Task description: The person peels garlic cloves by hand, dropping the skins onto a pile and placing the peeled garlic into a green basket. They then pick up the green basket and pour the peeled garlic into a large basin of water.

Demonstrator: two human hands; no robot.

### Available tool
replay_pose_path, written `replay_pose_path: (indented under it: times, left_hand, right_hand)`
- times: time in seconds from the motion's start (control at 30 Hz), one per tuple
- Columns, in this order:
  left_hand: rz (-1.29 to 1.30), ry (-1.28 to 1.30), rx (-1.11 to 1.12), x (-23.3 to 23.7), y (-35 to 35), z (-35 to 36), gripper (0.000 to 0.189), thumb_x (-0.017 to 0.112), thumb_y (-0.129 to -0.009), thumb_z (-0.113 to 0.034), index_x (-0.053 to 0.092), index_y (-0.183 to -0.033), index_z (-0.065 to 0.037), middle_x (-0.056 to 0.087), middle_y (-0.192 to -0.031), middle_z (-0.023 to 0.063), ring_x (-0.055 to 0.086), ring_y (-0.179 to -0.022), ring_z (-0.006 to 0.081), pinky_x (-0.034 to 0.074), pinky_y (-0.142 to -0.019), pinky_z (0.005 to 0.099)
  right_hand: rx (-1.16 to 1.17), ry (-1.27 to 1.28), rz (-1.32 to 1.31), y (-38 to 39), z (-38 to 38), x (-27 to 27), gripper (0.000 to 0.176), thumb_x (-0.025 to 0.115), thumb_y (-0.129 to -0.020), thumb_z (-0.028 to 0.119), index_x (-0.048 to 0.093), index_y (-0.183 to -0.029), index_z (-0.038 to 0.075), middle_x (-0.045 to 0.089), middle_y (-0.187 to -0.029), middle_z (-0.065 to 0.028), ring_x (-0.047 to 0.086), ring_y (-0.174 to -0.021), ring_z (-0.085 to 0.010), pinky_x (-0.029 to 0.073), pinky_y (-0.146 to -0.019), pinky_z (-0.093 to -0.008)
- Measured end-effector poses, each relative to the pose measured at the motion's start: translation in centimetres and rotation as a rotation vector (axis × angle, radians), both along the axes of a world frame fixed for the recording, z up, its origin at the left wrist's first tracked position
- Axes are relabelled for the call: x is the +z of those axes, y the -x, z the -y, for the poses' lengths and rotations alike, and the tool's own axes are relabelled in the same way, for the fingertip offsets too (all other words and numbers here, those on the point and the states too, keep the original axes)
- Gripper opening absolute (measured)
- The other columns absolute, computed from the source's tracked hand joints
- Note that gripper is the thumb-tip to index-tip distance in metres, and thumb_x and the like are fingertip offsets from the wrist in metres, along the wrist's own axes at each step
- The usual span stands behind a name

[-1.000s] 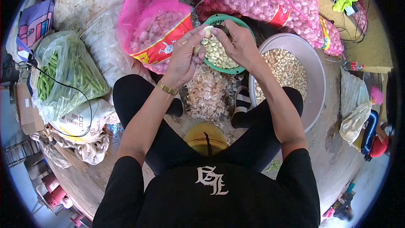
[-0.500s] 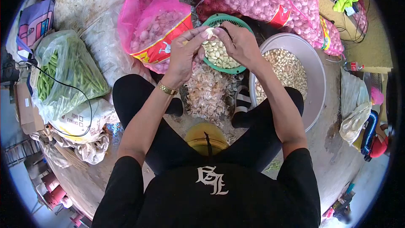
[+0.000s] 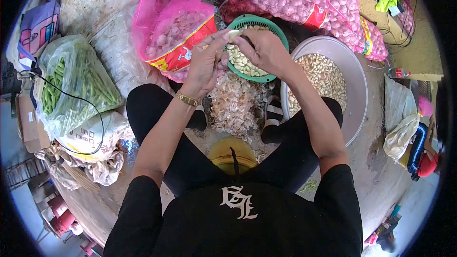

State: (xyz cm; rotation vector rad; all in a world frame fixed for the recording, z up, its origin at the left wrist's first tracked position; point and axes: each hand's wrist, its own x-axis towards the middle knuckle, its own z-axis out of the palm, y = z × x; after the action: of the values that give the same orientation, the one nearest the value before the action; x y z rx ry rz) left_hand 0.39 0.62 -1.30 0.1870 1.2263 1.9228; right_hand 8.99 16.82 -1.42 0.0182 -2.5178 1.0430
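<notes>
Over the green basket (image 3: 281,33), my left hand (image 3: 204,64) pinches a pale garlic clove (image 3: 233,35) between thumb and fingers. Close beside it, my right hand (image 3: 271,53) is closed around a small dark tool (image 3: 247,43), mostly hidden by the fingers. Peeled garlic cloves (image 3: 245,64) fill the basket below. A heap of papery garlic skins (image 3: 233,102) lies on the floor between my feet. To the right, a large whitish tub (image 3: 357,90) holds many unpeeled-looking cloves (image 3: 323,78).
An opened pink net bag of garlic (image 3: 176,31) stands behind my left hand. Full garlic sacks (image 3: 304,7) are stacked at the back right. A plastic bag of green beans (image 3: 78,81) sits at the left. Beneath me is a yellow seat (image 3: 223,150).
My right hand has turned and dipped slightly, its dark tool shifting down and left toward the clove. The left hand still pinches the clove, a little lower-left.
</notes>
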Motion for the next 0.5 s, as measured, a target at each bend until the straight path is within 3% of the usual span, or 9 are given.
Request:
replay_pose_path:
  times: [0.07,0.13,0.3,0.37,0.47,0.5]
  left_hand:
    - [0.044,-0.004,-0.002,-0.8,0.4,0.1,0.029,0.060,-0.095,-0.020,0.061,-0.116,0.000,0.059,-0.074,-0.0013,0.045,-0.050,0.0041,0.040,-0.046,0.0184]
    - [0.213,-0.159,-0.047,-1.2,1.1,0.2,0.030,0.061,-0.094,-0.019,0.058,-0.119,-0.002,0.065,-0.087,0.0023,0.048,-0.052,0.0033,0.036,-0.041,0.0169]
    - [0.231,-0.174,-0.055,-0.8,1.1,0.5,0.032,0.058,-0.096,-0.020,0.054,-0.124,-0.004,0.065,-0.094,0.0036,0.047,-0.053,0.0037,0.034,-0.042,0.0171]
    - [0.242,-0.176,-0.056,-0.8,1.1,0.8,0.032,0.057,-0.096,-0.020,0.054,-0.124,-0.005,0.065,-0.097,0.0042,0.047,-0.053,0.0037,0.035,-0.043,0.0170]
    - [0.303,-0.172,-0.149,0.0,0.9,0.9,0.031,0.056,-0.097,-0.022,0.054,-0.124,-0.006,0.063,-0.099,0.0038,0.046,-0.056,0.0034,0.035,-0.044,0.0161]
    - [0.277,-0.127,-0.139,0.5,0.6,0.7,0.029,0.055,-0.098,-0.025,0.056,-0.120,-0.008,0.059,-0.087,0.0000,0.042,-0.052,0.0026,0.032,-0.044,0.0161]
  right_hand:
    - [0.010,-0.139,0.039,-0.4,0.4,0.7,0.034,0.058,-0.092,0.035,0.060,-0.087,0.001,0.057,-0.064,-0.0225,0.058,-0.063,-0.0425,0.044,-0.057,-0.0479]
    - [0.020,-0.165,0.046,-0.8,0.5,0.9,0.029,0.058,-0.093,0.031,0.061,-0.089,0.002,0.055,-0.063,-0.0212,0.057,-0.062,-0.0413,0.043,-0.056,-0.0466]
    - [0.010,-0.199,0.067,-1.1,0.1,1.4,0.026,0.061,-0.093,0.027,0.061,-0.092,0.002,0.054,-0.062,-0.0197,0.056,-0.059,-0.0364,0.043,-0.054,-0.0420]
    - [-0.090,-0.072,0.027,-1.1,-0.1,1.4,0.039,0.063,-0.090,0.040,0.058,-0.094,0.001,0.057,-0.063,-0.0198,0.059,-0.061,-0.0387,0.044,-0.054,-0.0450]
    - [-0.147,0.149,-0.145,-0.4,0.2,0.6,0.041,0.066,-0.089,0.039,0.058,-0.098,0.000,0.058,-0.065,-0.0197,0.058,-0.060,-0.0372,0.043,-0.053,-0.0438]
    - [-0.146,0.149,-0.145,-0.3,0.1,0.5,0.041,0.066,-0.089,0.039,0.058,-0.098,0.000,0.058,-0.065,-0.0197,0.058,-0.060,-0.0372,0.043,-0.053,-0.0438]
